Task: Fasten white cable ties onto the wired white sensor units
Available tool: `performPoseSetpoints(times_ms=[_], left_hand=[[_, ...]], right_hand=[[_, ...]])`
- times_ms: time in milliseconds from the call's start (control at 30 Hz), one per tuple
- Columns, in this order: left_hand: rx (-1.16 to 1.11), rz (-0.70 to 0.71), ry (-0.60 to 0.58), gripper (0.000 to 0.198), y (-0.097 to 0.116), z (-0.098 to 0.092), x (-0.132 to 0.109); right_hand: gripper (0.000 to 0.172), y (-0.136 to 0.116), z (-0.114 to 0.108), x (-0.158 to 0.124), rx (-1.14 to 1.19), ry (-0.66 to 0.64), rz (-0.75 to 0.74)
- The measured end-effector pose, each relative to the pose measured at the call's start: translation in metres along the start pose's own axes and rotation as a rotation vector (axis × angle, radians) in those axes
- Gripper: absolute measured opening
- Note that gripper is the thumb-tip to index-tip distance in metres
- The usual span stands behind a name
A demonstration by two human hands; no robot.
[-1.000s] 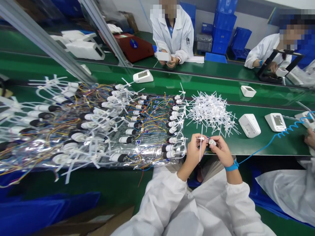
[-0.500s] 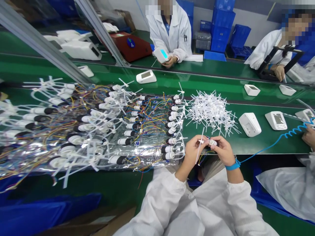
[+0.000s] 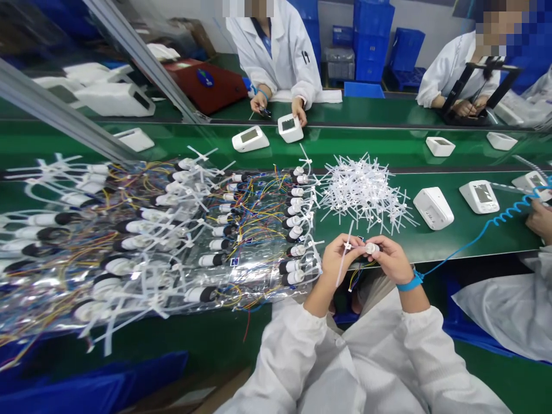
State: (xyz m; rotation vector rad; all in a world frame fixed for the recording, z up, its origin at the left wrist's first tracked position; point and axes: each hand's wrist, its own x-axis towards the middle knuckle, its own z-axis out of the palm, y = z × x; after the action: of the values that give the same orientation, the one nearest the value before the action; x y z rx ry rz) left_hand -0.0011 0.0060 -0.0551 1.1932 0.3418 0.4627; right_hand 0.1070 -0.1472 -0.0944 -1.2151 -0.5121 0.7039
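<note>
- Left hand (image 3: 338, 259) is closed, pinching a thin white plastic cross-shaped tube piece (image 3: 342, 267) between thumb and fingers; its long strip stands slantwise across the fingers.
- Right hand (image 3: 393, 261) grips a small white cylindrical part (image 3: 371, 248) by its right side, with thumb and fingertips bent around it.
- Both hands are close together at the front edge of the green counter (image 3: 431, 244); the left thumb reaches the left side of the white cylindrical part, though whether it touches cannot be told.
- Thin yellow and dark wires (image 3: 356, 279) hang below the hands, past the front edge.
- A blue wristband (image 3: 411, 282) circles the right wrist, tied to a blue coiled cord (image 3: 513, 210) running toward the counter's right end.
- A loose heap of white plastic tube pieces (image 3: 360, 190) lies beyond the hands, toward the counter's far edge.
- Rows of white-and-black cylinders (image 3: 211, 259) with multicoloured wires (image 3: 265, 215) lie on clear plastic sheeting (image 3: 259, 270) across the counter's left part.
- Right of the heap are a white plastic casing (image 3: 433, 208) and a white device with a grey screen (image 3: 483, 196), apart from each other.
- Past the far edge, a person in a white coat (image 3: 276, 52) has one hand on a white screened device (image 3: 290, 130).
</note>
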Motion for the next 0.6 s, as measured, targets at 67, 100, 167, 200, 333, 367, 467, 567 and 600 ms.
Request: performPoseSetpoints(times_ms=[67, 100, 167, 200, 333, 367, 467, 567, 600], left_hand=[[-0.036, 0.000, 0.017, 0.032, -0.001, 0.001, 0.000], [-0.052, 0.001, 0.027, 0.031, -0.001, 0.001, 0.000], [-0.074, 0.004, 0.050, 0.031, -0.002, 0.002, -0.001], [-0.076, 0.006, 0.061, 0.030, -0.002, 0.002, -0.001], [-0.031, 0.017, 0.064, 0.030, -0.005, 0.000, 0.000], [-0.021, 0.028, 0.052, 0.032, -0.006, 0.000, 0.001], [-0.023, 0.054, -0.019, 0.039, -0.010, -0.003, 0.003], [-0.065, 0.038, -0.091, 0.041, -0.013, -0.006, 0.003], [-0.064, 0.034, -0.096, 0.039, -0.014, -0.006, 0.003]], right_hand=[[0.037, -0.001, 0.001, 0.001, 0.016, -0.019, 0.006], [0.037, -0.002, 0.001, 0.001, 0.017, -0.024, 0.009], [0.036, -0.002, 0.002, 0.001, 0.012, -0.030, 0.013], [0.037, -0.002, 0.002, 0.001, 0.008, -0.032, 0.014], [0.038, 0.000, 0.001, 0.001, -0.009, -0.040, 0.025], [0.038, 0.000, 0.001, 0.001, -0.018, -0.041, 0.027], [0.037, -0.001, 0.001, 0.001, -0.031, -0.046, 0.022], [0.037, -0.003, 0.002, 0.002, -0.008, -0.054, 0.026], [0.037, -0.004, 0.003, 0.002, 0.002, -0.057, 0.029]])
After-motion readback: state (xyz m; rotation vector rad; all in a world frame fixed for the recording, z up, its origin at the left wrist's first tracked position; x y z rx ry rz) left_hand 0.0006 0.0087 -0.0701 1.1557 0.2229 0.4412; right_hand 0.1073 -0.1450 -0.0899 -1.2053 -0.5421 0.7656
